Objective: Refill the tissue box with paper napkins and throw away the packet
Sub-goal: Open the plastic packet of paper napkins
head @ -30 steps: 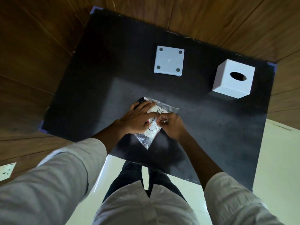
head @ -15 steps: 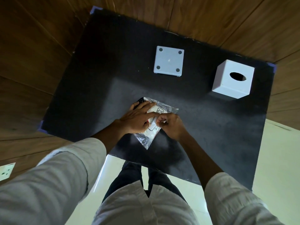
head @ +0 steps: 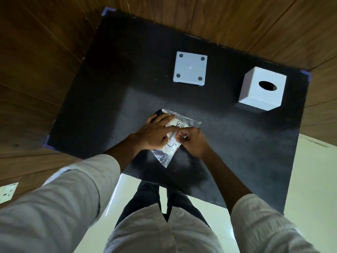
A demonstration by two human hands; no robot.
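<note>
A clear plastic packet [head: 170,151] of white paper napkins lies near the front of the black table [head: 116,92]. My left hand [head: 155,132] lies flat on the packet, fingers spread over its printed label. My right hand [head: 191,139] pinches the packet's right edge with closed fingers. The white cube tissue box [head: 262,88], with an oval opening on top, stands at the back right. Its flat white base plate [head: 190,69], with a round pad in each corner, lies apart at the back middle.
The black table is set against brown wood-panelled walls at the back and left. Pale floor shows along its front and right edges. A white wall socket [head: 7,191] is at the lower left. My legs stand close to the table's front edge.
Almost nothing differs; both hands stay on the packet, and my right fingers have shifted slightly at its edge.
</note>
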